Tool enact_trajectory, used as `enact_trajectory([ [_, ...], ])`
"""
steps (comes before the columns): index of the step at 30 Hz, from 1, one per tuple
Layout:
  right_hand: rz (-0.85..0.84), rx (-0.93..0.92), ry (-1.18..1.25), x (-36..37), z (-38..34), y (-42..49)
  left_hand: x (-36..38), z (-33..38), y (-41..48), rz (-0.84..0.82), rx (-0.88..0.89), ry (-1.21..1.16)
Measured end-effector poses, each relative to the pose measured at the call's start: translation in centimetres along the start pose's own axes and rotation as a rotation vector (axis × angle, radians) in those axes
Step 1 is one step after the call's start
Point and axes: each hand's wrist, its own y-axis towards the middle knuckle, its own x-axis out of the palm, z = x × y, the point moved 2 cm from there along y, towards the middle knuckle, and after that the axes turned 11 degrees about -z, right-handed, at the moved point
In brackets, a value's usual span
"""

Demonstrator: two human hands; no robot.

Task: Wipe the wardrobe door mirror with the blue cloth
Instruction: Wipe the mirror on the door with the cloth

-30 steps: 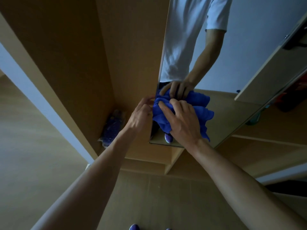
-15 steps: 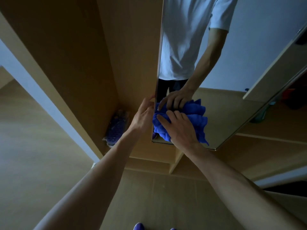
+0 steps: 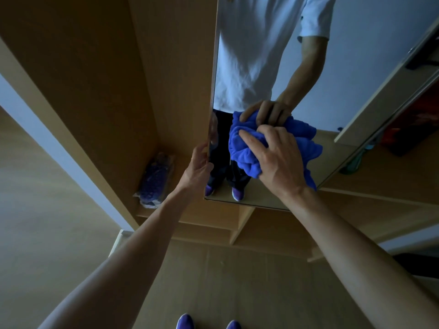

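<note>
A: blue cloth point(image 3: 242, 148) state?
B: bunched, fluffy, pressed against mirror point(image 3: 356, 67), lower part (towards its left edge).
A: mirror itself?
B: tall, frameless, upright; bottom edge just below the cloth.

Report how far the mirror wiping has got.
Under way. The right hand presses the bunched blue cloth against the lower mirror, while the left hand grips the wardrobe door edge to steady it. No streaks or marks show on the glass, so wiped and unwiped areas cannot be told apart.
</note>
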Motion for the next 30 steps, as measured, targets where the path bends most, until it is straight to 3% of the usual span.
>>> enact_trajectory([
  [11, -0.312, -0.065, -0.012, 8.7, -1.6, -5.1, 1.3, -0.8, -0.1, 0.095, 0.052, 0.080],
  [18, -0.250, -0.017, 0.080, 6.6, -0.2, -4.6, 2.3, -0.3, -0.4, 0.120, 0.048, 0.068],
  [26, -0.010, 0.054, 0.060, 0.3, 4.4, -3.8, 3.4, -0.2, -0.6, 0.161, 0.026, 0.110],
  [30, 0.028, 0.050, 0.042, -0.8, 5.7, -3.8, 4.2, -0.2, -0.6, 0.207, 0.000, 0.160],
])
